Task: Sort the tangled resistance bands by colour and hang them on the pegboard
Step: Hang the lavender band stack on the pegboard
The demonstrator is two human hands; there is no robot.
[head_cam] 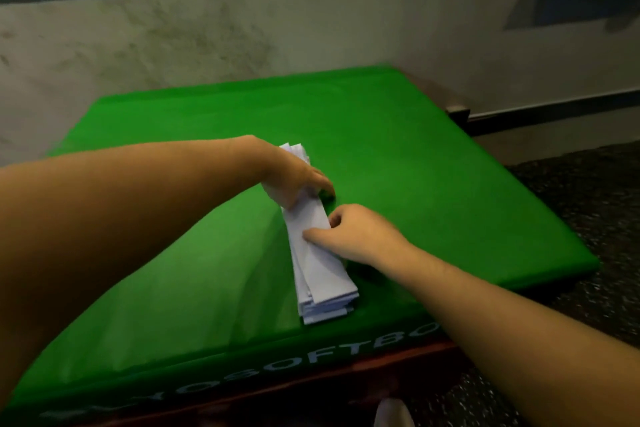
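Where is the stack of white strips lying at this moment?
In the head view the stack of white strips lies near the middle of the green cloth, between the left hand at its far end and the right hand.
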